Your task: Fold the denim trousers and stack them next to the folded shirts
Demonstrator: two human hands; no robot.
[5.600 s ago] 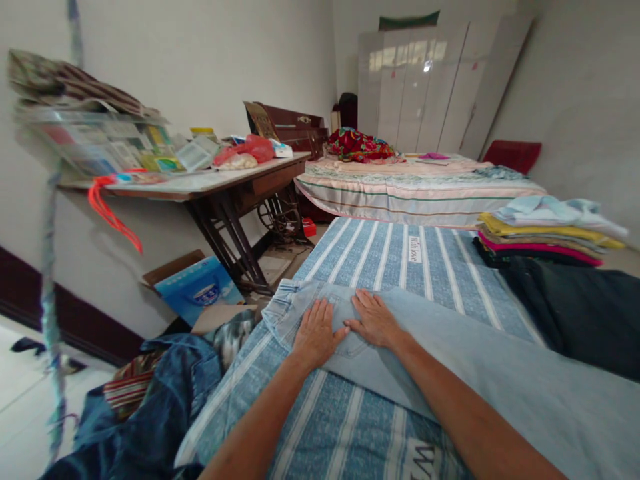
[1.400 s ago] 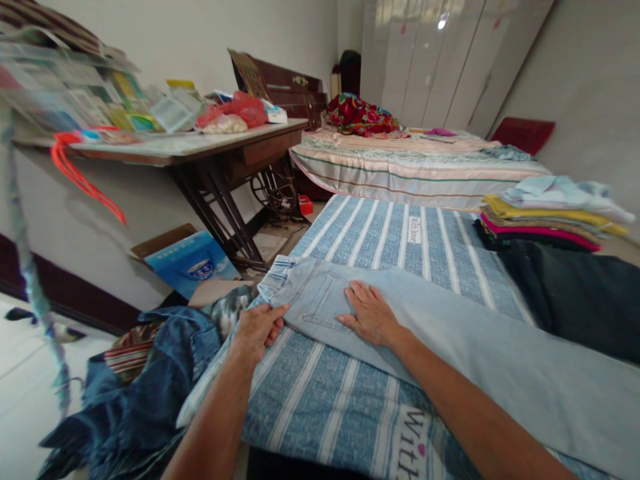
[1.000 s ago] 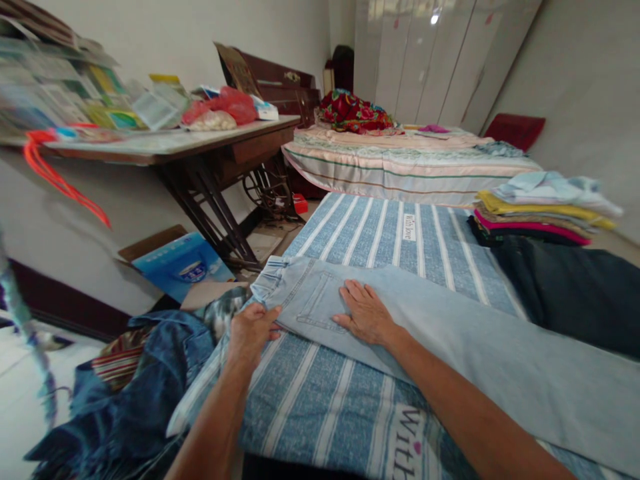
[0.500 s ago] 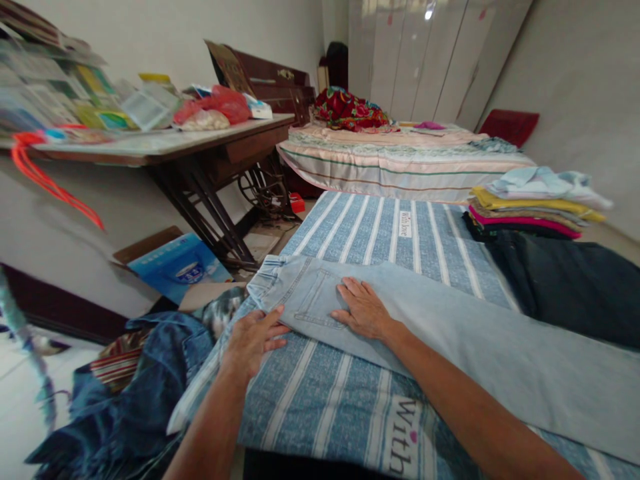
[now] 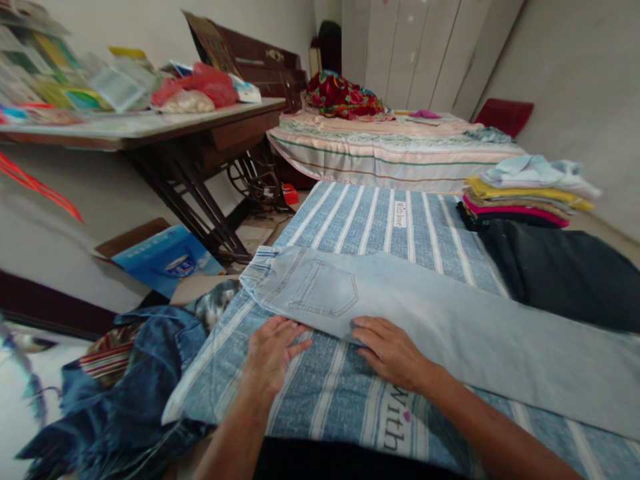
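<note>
Light blue jeans [image 5: 430,300] lie folded lengthwise on the blue striped bedspread [image 5: 345,220]. Their gathered waistband points left, with a back pocket facing up. My left hand [image 5: 273,350] touches the near edge below the pocket; its fingers are apart and the thumb is spread from them. Farther right along that same edge is my right hand [image 5: 393,350], its fingertips on the denim, slightly bent, thumb held away from them. Neither hand visibly grips the fabric.
Folded clothes [image 5: 525,197] are stacked at the right, behind dark trousers [image 5: 565,273]. Dark denim clothing [image 5: 145,373] is heaped at the left beside a blue box [image 5: 170,260]. A cluttered table [image 5: 200,120] stands at the back left, and another bed [image 5: 390,157] lies beyond.
My right hand has slid off the pocket area toward me to the jeans' near edge. My left hand has shifted rightward along that edge, away from the waistband.
</note>
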